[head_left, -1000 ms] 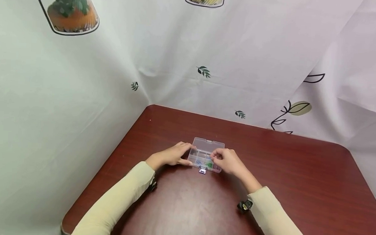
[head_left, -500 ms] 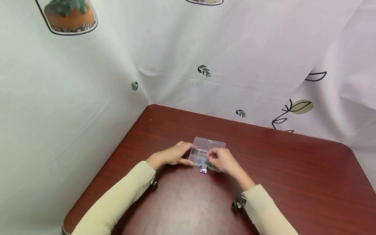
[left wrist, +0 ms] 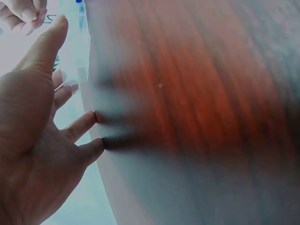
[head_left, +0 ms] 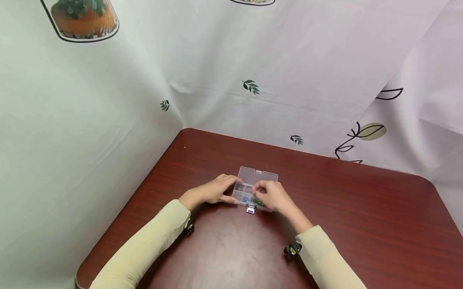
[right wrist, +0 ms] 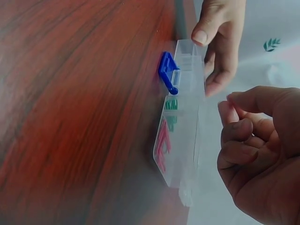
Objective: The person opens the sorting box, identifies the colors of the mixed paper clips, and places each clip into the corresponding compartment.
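A small clear plastic compartment box (head_left: pixel 249 175) lies on the table with its lid folded back. My left hand (head_left: pixel 216 190) holds its left end between thumb and fingers. Over the compartments, my right hand (head_left: pixel 273 195) has thumb and forefinger pinched together. In the left wrist view, a thin wire outline like a paper clip (left wrist: pixel 49 19) shows right at the right fingertips; in the right wrist view those tips hide it. Blue clips (head_left: pixel 246 200) and green clips (head_left: pixel 258 202) lie in front compartments, and pink clips (right wrist: pixel 162 147) show through the box wall.
A blue latch (right wrist: pixel 166 75) sticks out from the box's front side. The reddish-brown wooden table (head_left: pixel 347 216) meets a white cloth backdrop (head_left: pixel 314 71) with printed plants behind and at the left. A dark wrist device (head_left: pixel 292 250) is worn under the right sleeve.
My right hand has moved slightly left over the box, from the right compartments towards the middle. The blue clips at the front show more plainly. My left hand stays at the box's left end.
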`<state>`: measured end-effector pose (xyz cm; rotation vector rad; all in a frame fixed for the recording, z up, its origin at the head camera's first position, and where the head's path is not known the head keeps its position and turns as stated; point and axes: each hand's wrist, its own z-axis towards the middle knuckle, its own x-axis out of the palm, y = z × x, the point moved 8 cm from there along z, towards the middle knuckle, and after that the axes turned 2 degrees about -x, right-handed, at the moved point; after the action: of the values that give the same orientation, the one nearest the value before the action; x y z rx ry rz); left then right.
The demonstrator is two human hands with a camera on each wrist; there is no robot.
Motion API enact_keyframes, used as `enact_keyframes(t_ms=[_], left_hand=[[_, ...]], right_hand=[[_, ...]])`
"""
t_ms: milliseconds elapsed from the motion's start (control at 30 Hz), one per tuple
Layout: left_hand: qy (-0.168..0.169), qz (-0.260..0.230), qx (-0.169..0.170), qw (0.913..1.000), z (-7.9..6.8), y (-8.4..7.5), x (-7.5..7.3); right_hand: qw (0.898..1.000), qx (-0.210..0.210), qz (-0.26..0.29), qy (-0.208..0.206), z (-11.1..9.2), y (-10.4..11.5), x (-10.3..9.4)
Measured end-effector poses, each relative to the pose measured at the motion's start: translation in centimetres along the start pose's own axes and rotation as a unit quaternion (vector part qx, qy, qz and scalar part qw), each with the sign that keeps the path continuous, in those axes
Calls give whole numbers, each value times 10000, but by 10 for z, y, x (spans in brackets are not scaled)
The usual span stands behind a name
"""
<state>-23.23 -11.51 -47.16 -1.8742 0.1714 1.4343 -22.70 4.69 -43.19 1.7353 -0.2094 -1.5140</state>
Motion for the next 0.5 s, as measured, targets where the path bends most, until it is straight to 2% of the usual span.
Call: enact_keyframes(t_ms=[133,267,367,500], left_hand=[[-53,-14,-8,10000,1,1,-1],[-136,-314,-32,9994,-1,3,-5],[-261,-511,-100,9983,-4,5,-9],[-459,-520,-214,9974,-8,10,-15]], right_hand=[[10000,27,-82,-43,-1,-4,-4],[9999,76,-100,-51,-4,-8,-10],[9999,71,-112,-63,-6,-11,-15],[9998,87,-166,-115,-12,-18,-26]])
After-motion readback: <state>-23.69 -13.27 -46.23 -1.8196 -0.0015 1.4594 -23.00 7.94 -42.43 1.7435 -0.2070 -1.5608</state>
